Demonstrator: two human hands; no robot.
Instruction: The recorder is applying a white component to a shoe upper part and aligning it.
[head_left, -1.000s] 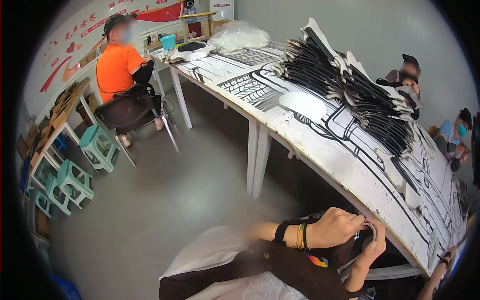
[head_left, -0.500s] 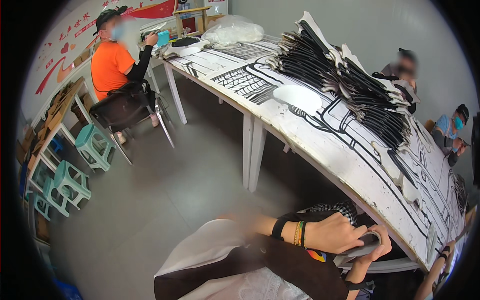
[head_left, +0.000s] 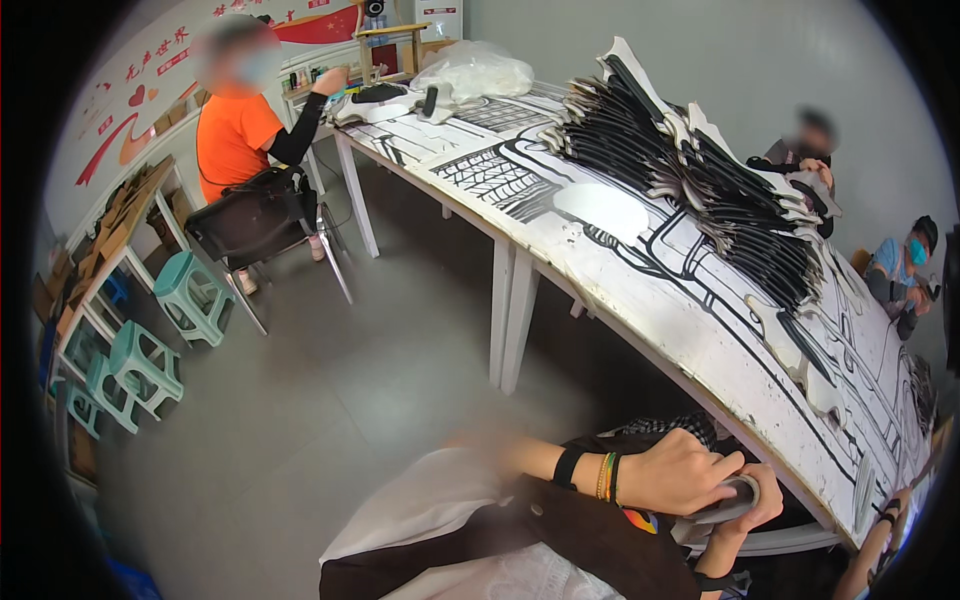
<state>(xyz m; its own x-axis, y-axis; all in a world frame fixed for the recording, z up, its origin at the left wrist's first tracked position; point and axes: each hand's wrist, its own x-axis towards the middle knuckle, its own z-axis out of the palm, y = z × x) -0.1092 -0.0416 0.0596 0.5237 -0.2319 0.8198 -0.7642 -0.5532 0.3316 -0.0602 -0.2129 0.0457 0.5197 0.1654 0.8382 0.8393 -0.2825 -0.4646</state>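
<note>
In front of my body, at the lower right, both hands close on a grey-white piece with a curled, rounded rim [head_left: 745, 490]. My left hand [head_left: 675, 475], with a black band and bracelets at the wrist, reaches across it with fingers bent over and into the curl. My right hand [head_left: 762, 503] wraps the far side, its forearm rising from below. The piece's lower part is partly covered by the fingers, and I cannot tell its exact kind. Both hands are just off the near edge of a long white table [head_left: 650, 340].
Black-and-white curved pieces [head_left: 690, 185] are heaped on the table, with a white oval sheet [head_left: 600, 208] beside them. A person in orange [head_left: 240, 145] sits at the far end near a clear plastic bag [head_left: 475, 72]. Green stools [head_left: 190, 295] stand left. Another person's forearm [head_left: 880, 540] shows lower right.
My view has shifted slightly. My hands keep hold of the grey-white piece, with the fingers a little moved. The person in orange has turned the head and moved a hand over the table end.
</note>
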